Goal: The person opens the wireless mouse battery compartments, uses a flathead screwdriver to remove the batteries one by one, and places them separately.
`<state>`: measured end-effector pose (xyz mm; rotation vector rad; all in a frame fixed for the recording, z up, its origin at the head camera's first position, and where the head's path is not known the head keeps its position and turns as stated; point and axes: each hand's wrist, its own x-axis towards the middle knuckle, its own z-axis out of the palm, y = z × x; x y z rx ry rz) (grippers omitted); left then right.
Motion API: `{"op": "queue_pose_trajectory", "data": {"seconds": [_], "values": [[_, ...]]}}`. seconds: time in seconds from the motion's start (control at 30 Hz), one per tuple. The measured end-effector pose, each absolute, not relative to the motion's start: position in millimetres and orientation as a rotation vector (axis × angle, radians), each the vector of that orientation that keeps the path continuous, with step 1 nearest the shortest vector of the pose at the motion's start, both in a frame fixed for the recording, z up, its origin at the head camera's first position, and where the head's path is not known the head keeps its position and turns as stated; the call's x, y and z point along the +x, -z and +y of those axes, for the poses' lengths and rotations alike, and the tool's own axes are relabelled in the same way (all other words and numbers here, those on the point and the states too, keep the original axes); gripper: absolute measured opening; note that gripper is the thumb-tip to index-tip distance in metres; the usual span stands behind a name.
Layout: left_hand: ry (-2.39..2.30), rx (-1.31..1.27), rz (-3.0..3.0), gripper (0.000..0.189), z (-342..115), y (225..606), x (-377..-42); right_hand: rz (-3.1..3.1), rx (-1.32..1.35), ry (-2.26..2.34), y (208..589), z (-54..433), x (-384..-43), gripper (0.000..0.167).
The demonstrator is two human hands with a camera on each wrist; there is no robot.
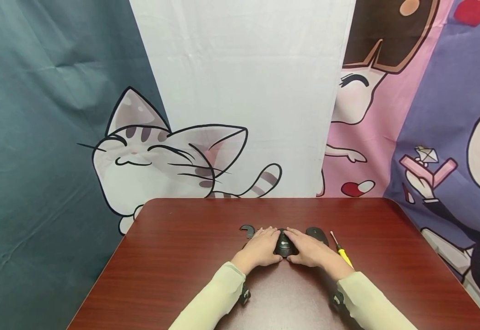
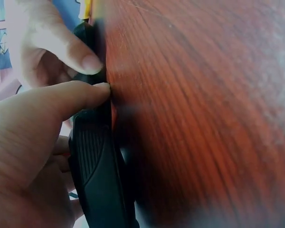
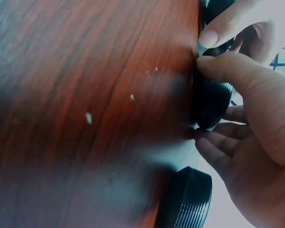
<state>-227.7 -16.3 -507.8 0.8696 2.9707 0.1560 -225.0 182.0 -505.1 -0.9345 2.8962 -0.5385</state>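
A black computer mouse (image 1: 285, 250) lies on the table between my two hands, a small pale logo on its top. My left hand (image 1: 262, 247) grips its left side, thumb at the near end and fingers reaching forward. On the other side my right hand (image 1: 309, 249) holds it the same way, and the two thumbs nearly meet. In the right wrist view the mouse (image 3: 213, 102) shows a ribbed side beside the right thumb. Close by the left hand in the left wrist view is another black piece (image 2: 97, 166) with a ridged side.
Just right of the right hand sits a second black mouse (image 1: 315, 233). Farther right lies a screwdriver (image 1: 344, 255) with a yellow handle. A curved black part (image 1: 247, 230) lies beyond the left hand. Small pale crumbs (image 3: 89, 118) dot the brown table (image 1: 174, 275). Printed cloth hangs behind it.
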Motion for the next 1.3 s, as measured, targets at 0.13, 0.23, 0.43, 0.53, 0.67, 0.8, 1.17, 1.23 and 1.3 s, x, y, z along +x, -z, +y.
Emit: {"op": "queue_pose_trajectory", "data": {"seconds": [0.13,0.23,0.43,0.53,0.67,0.8,1.17,1.23,1.3], "values": [[-0.172,0.872,2.997,0.069,-15.0,506.2,-225.8,2.915,-0.948,0.574,502.4,184.1,-225.1,0.069],[-0.213,0.882,3.017,0.060,-13.0,505.7,-224.9,2.926,-0.941,0.639,499.8,184.5,-224.6,0.063],[-0.339,0.875,3.040,0.044,-8.1,506.0,-223.0,2.976,-0.910,0.724,499.6,183.2,-221.8,0.055],[-0.419,0.863,3.048,0.034,-6.4,504.5,-220.5,3.034,-0.884,0.780,500.9,182.2,-219.7,0.048],[-0.585,0.838,3.023,0.026,-6.2,497.2,-215.2,3.149,-0.852,0.848,499.1,181.5,-215.3,0.038],[-0.865,0.775,2.941,0.027,-11.2,485.8,-208.4,3.207,-0.839,0.991,488.3,182.1,-206.5,0.034],[-1.604,0.672,2.587,0.041,-30.3,451.4,-177.1,3.077,-0.616,1.419,449.5,176.2,-167.6,0.032],[-1.667,0.654,2.521,0.042,-32.7,447.4,-170.4,3.029,-0.547,1.496,445.3,174.0,-160.4,0.033],[-1.712,0.636,2.460,0.044,-35.1,444.2,-163.7,2.935,-0.476,1.591,442.1,171.8,-153.5,0.034]]}}
